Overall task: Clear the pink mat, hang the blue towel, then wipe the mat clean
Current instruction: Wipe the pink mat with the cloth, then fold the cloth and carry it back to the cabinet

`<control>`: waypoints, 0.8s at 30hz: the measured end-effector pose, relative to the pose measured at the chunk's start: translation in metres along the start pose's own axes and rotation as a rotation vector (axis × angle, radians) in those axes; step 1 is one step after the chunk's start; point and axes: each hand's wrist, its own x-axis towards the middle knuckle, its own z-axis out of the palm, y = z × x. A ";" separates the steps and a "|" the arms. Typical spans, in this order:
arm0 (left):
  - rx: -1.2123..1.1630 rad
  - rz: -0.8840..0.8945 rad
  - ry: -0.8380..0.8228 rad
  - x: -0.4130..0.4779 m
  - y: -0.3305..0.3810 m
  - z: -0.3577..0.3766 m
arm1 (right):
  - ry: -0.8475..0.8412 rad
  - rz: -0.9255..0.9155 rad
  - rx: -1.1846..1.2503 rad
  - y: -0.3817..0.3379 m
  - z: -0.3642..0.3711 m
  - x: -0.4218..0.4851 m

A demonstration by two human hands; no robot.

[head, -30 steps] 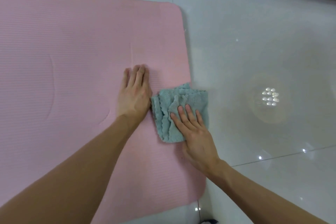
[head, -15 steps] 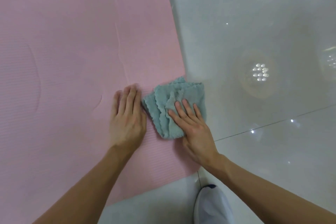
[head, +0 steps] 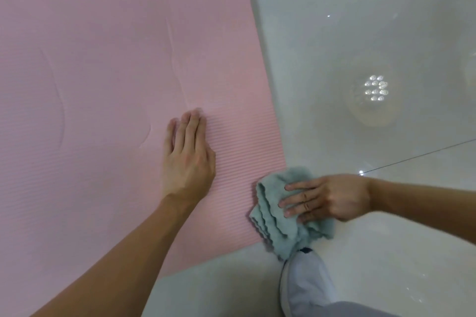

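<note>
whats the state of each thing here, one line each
pink mat: flat on the floor, faint creases
teal cloth: folded, bunched, straddling the mat's right edge
left hand: flat, pressing the mat
right hand: straight fingers pressing the cloth
white shoe: on the floor by the mat's corner
floor: glossy, reflecting a lamp

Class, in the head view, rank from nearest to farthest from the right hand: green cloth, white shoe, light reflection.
1. Green cloth: under the right hand.
2. White shoe: just below it.
3. Light reflection: farther up the floor.

Glossy floor [head: 360,20], perhaps a white shoe [head: 306,283]
</note>
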 end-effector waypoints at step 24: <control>-0.344 -0.616 -0.535 -0.085 0.061 -0.287 | 0.018 1.005 0.195 -0.144 -0.204 0.054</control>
